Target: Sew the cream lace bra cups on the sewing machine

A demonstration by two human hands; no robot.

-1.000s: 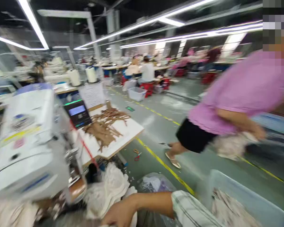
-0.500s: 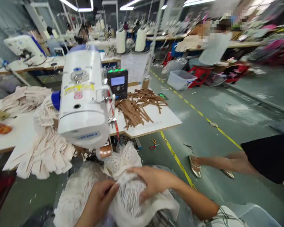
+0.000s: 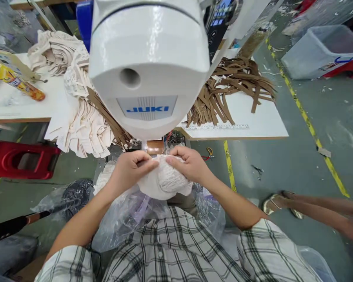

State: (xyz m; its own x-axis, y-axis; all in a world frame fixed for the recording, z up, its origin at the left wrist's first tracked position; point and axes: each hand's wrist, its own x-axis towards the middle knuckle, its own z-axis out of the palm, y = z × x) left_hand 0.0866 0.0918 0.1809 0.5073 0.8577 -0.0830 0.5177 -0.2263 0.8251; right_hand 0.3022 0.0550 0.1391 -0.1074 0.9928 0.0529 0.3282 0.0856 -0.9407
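Note:
A white bra (image 3: 172, 178) with a padded, gathered-looking cup hangs between my two hands, just in front of the sewing machine (image 3: 150, 70). My left hand (image 3: 132, 170) pinches its upper edge on the left between thumb and fingers. On the other side, my right hand (image 3: 190, 162) grips the top of the cup, fingers curled behind it. Both hands are close under the machine's head, beside a copper-coloured cylinder (image 3: 155, 147). The needle area is hidden behind the head. More white pieces (image 3: 106, 174) lie below my left wrist.
Brown strips (image 3: 223, 90) lie on the right tabletop, cream fabric pieces (image 3: 85, 129) on the left. Scissors (image 3: 208, 154) rest on the floor. Plastic bags (image 3: 120, 223) surround my lap. A red stool (image 3: 20, 158) stands left; another person's legs (image 3: 312, 207) are at right.
My view has tilted down and closer to the machine. The bra is now lifted by its upper edge; my right hand has moved from lying over it to gripping its top.

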